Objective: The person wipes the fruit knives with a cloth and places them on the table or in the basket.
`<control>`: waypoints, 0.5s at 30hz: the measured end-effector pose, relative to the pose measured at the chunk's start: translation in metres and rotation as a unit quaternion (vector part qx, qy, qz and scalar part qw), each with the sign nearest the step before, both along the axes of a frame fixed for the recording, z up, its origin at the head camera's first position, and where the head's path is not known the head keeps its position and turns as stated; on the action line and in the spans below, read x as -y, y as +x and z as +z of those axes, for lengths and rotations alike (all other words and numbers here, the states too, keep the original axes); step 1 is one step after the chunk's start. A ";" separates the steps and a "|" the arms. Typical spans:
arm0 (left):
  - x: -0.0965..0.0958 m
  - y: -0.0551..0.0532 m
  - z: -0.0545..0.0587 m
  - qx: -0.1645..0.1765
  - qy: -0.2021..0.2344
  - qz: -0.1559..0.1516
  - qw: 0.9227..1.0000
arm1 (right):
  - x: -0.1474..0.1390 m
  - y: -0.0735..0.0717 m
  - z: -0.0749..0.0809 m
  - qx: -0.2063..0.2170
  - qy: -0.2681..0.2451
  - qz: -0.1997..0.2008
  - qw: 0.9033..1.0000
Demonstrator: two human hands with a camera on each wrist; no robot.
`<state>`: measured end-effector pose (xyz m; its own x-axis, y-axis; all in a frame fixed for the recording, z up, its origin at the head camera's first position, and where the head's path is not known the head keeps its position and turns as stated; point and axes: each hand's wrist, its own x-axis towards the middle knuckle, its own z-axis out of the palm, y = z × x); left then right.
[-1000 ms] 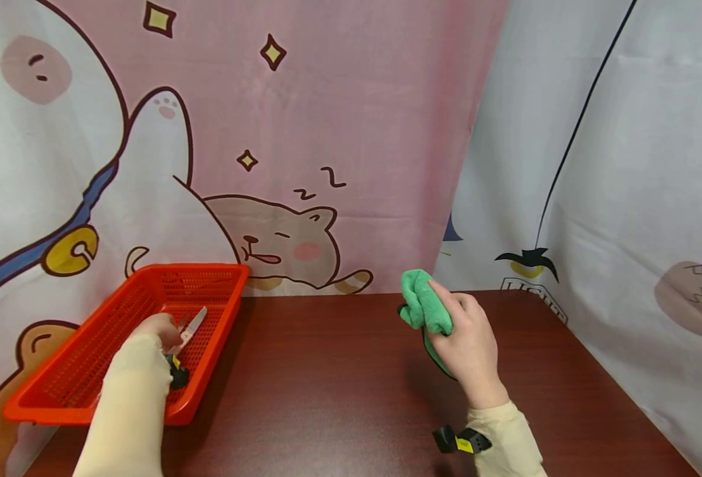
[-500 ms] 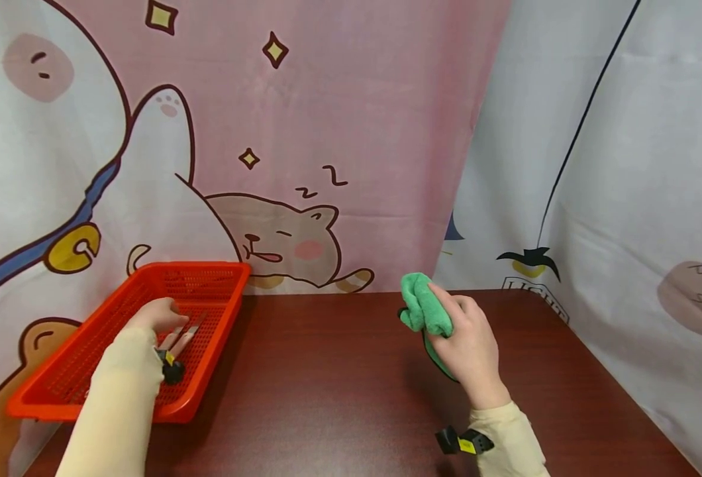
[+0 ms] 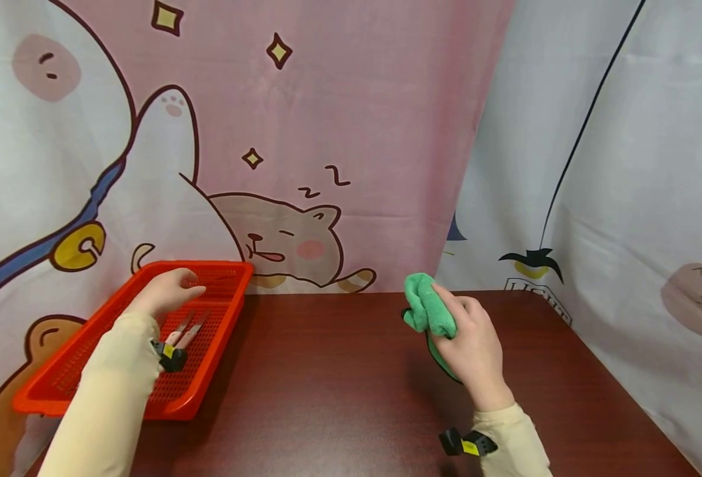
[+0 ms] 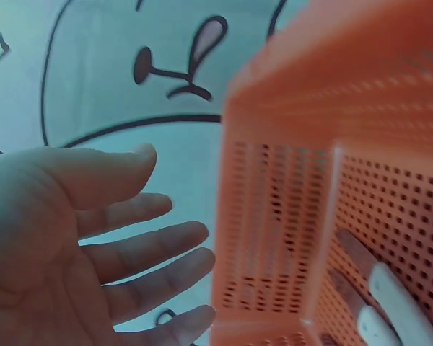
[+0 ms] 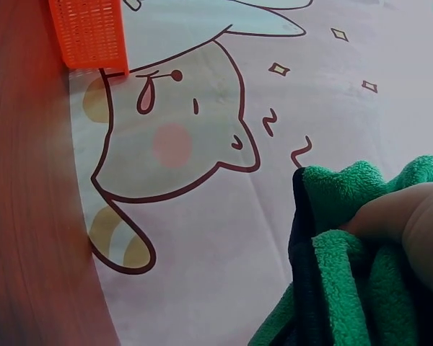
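My left hand point(image 3: 169, 291) hovers over the red plastic basket point(image 3: 232, 324) at the left, holding nothing. In the left wrist view its fingers point(image 4: 159, 245) are spread and lightly bent beside the basket wall. Two white-handled knives point(image 3: 191, 333) lie side by side on the basket floor; their handles point(image 4: 400, 303) appear at the lower right of the left wrist view. Over the right part of the table, my right hand point(image 3: 473, 344) grips a folded green towel point(image 3: 427, 308) with a dark edge, the thumb pressing into its folds point(image 5: 346, 288).
The dark reddish-brown table point(image 3: 327, 384) reaches back to a cartoon-printed curtain point(image 3: 357, 132). A whitish curtain point(image 3: 625, 199) hangs along the right side. Each wrist carries a small black camera point(image 3: 469, 442).
My left hand has risen from the knives inside the basket, and its fingers have loosened. The knives show more fully now. My right hand keeps its hold on the towel, almost still.
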<state>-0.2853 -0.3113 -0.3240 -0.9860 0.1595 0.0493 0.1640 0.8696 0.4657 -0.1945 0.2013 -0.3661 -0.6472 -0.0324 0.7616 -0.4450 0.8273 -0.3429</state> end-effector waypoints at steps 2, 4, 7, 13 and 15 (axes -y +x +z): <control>-0.003 0.001 0.004 -0.014 -0.006 -0.012 1.000 | 0.000 0.000 0.000 -0.001 0.003 0.001 1.000; -0.007 0.003 0.009 -0.022 -0.004 -0.022 1.000 | 0.000 0.001 -0.001 0.000 0.006 0.001 1.000; -0.016 0.007 0.014 -0.037 -0.002 -0.031 0.999 | 0.000 0.001 -0.002 0.008 0.011 0.004 1.000; -0.042 0.017 0.022 -0.066 -0.002 -0.043 0.997 | 0.003 0.000 -0.011 0.050 0.032 0.010 0.998; -0.049 0.022 0.024 -0.071 -0.001 -0.043 0.997 | 0.005 -0.002 -0.015 0.074 0.046 0.010 0.996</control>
